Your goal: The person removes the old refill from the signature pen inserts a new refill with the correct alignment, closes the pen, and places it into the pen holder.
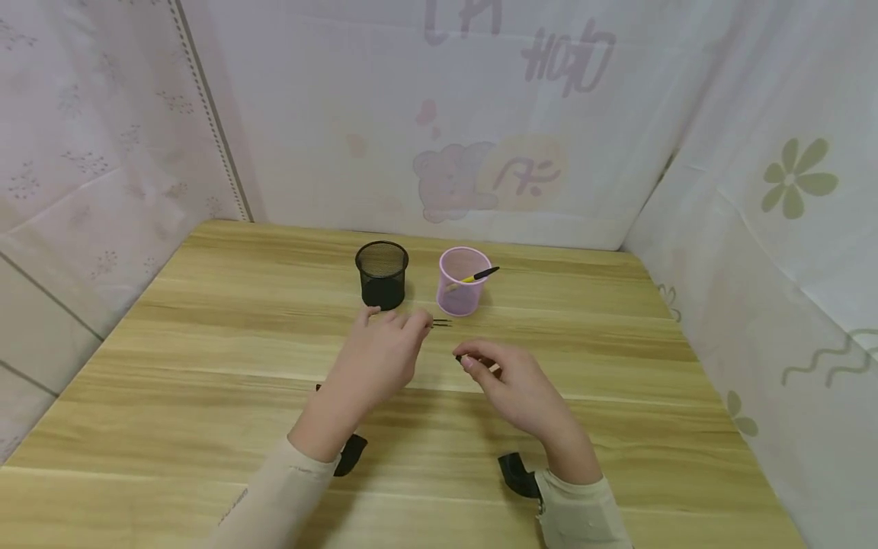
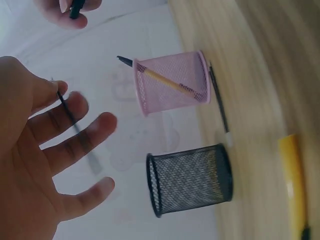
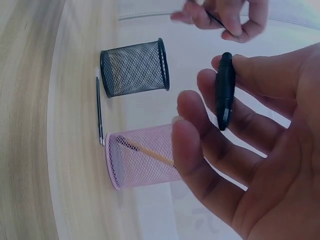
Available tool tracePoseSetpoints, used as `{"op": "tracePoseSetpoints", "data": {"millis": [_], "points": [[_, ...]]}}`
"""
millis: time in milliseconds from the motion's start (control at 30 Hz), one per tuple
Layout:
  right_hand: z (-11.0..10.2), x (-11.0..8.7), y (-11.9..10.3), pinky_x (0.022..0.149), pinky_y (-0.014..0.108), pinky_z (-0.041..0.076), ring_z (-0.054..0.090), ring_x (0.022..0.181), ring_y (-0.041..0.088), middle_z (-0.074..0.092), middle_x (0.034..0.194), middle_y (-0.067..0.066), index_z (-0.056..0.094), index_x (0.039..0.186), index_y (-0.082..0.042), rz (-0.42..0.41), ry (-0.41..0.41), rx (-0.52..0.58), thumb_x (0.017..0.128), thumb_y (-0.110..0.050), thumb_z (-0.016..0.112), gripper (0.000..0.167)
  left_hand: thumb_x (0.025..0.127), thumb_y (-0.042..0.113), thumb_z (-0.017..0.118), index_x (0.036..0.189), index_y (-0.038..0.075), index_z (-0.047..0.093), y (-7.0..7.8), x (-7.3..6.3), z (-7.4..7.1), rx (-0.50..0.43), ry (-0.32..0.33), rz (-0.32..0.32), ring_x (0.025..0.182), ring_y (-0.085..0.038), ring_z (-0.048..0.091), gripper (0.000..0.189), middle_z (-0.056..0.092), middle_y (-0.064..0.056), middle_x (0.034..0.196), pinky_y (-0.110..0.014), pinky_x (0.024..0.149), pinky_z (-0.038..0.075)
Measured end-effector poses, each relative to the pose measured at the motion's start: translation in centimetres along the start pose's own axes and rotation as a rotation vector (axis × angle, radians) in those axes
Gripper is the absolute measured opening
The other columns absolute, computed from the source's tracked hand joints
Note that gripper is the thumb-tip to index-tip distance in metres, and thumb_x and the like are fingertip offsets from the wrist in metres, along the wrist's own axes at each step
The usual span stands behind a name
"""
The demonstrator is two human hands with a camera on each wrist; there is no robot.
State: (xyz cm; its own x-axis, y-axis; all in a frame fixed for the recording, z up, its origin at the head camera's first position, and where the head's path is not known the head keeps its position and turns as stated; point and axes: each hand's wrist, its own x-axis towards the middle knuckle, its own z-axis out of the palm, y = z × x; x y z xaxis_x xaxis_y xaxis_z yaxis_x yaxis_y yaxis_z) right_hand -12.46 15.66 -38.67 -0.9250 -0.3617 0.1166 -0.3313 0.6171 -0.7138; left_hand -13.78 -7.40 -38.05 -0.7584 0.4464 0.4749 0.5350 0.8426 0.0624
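Observation:
My left hand point(image 1: 384, 351) pinches a thin dark pen refill point(image 2: 72, 122) between thumb and forefinger; its other fingers are spread. To the right, my right hand point(image 1: 517, 385) holds a black pen tip section point(image 3: 226, 90) with a threaded end, near the fingertips. The hands are apart, above the table. Beyond them stand a black mesh cup point(image 1: 382, 278) and a pink mesh cup point(image 1: 459, 293). A yellow pen with a black end point(image 1: 487, 273) leans in the pink cup. Thin refills point(image 3: 99, 110) lie on the table beside the cups.
A yellow pen barrel point(image 2: 292, 185) lies on the wooden table point(image 1: 206, 320), mostly covered by my left arm in the head view. Black wrist mounts point(image 1: 519, 476) stick out by both sleeves. Printed white cloth point(image 1: 309, 114) hangs behind and at the sides.

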Motion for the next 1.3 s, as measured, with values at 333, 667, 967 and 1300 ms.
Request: {"op": "tracePoseSetpoints", "data": {"millis": [333,667,967,1300], "points": [[0.1,-0.2,0.0,0.079,0.026,0.057,0.067,0.098,0.013,0.073,0.109,-0.003,0.077,0.118,-0.018,-0.041,0.065,0.014,0.103,-0.016,0.071,0.016,0.102,0.031,0.072,0.102,0.027,0.076,0.1,-1.3,0.8,-0.013,0.143,0.035,0.090,-0.017,0.072,0.006,0.078,0.011,0.096,-0.054,0.091,0.053],[0.4,-0.2,-0.2,0.081,0.027,0.057,0.064,0.090,0.012,0.070,0.108,-0.001,0.078,0.117,-0.013,-0.073,0.053,0.039,0.103,-0.011,0.071,0.016,0.097,0.030,0.078,0.097,0.025,0.080,1.1,-1.3,1.2,-0.170,0.147,0.037,0.084,-0.012,0.074,0.005,0.075,0.011,0.087,-0.043,0.079,0.053],[0.3,-0.2,-0.3,0.080,0.026,0.055,0.063,0.090,0.011,0.070,0.108,-0.002,0.077,0.116,-0.017,-0.080,0.050,0.002,0.103,-0.012,0.070,0.015,0.100,0.024,0.076,0.101,0.021,0.080,1.4,-1.2,1.3,-0.210,0.109,0.059,0.090,-0.013,0.075,0.005,0.076,0.008,0.092,-0.036,0.072,0.055],[0.4,0.0,-0.5,0.079,0.025,0.055,0.063,0.087,0.009,0.070,0.105,-0.003,0.078,0.113,-0.015,-0.116,0.030,-0.006,0.102,-0.013,0.073,0.013,0.097,0.006,0.077,0.103,0.010,0.075,1.5,-1.2,1.3,-0.350,0.089,0.101,0.095,-0.019,0.072,0.008,0.076,0.001,0.099,-0.034,0.087,0.060]]}}
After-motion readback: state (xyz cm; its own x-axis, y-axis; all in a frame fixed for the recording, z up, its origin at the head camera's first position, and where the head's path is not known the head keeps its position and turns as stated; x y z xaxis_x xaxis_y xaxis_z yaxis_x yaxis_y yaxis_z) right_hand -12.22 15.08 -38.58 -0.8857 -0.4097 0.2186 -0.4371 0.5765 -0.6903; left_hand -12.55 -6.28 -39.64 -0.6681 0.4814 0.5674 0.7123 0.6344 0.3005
